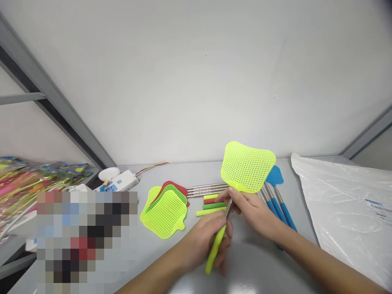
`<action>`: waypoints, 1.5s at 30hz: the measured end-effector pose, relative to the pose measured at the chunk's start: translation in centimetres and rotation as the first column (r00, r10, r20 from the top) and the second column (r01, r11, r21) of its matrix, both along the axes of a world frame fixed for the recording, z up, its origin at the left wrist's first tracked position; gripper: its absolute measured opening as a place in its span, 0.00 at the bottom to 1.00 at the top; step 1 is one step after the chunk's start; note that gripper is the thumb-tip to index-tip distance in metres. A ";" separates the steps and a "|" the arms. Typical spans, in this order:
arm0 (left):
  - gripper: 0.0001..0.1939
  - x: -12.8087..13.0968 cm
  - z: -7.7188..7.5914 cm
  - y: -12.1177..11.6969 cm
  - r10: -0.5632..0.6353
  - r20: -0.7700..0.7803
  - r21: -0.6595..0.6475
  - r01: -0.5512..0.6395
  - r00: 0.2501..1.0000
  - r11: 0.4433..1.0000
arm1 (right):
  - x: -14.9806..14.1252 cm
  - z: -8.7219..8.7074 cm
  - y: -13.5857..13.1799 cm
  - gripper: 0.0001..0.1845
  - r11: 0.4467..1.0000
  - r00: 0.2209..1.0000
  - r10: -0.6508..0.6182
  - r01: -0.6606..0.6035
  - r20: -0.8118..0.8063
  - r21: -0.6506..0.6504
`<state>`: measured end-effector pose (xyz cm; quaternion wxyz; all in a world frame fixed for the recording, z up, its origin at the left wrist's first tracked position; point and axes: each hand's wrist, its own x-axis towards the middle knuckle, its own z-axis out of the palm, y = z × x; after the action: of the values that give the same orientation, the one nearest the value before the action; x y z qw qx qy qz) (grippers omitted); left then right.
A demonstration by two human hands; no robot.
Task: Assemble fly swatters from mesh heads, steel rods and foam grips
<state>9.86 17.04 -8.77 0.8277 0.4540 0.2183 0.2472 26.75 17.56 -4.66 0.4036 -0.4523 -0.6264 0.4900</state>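
A yellow-green fly swatter is held up slantwise between both hands, with a perforated head, a metal rod and a grip of the same colour. My left hand is wrapped round its grip near the rod. The fingers of my right hand pinch it where the rod meets the head. Left of my hands lie loose swatter heads in yellow-green, green and red. Behind them are several metal rods, and coloured grips lie partly behind my hands.
Blue fly swatters lie to the right, partly hidden by my right arm. A white plastic bag covers the right side. At left are a power strip, a white oval object and bagged colourful items. A blurred patch hides the left front.
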 end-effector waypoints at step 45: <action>0.19 -1.4 3.4 -0.1 -0.226 -0.111 -0.008 0.226 0.968 0.974 | 5.5 2.6 2.8 0.24 0.752 0.749 -0.454 0.613 -0.483 0.244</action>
<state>8.50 16.93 -5.39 0.8360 0.4907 0.2104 0.1261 32.29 20.32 -2.09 0.7271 -0.4179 -0.4565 0.2971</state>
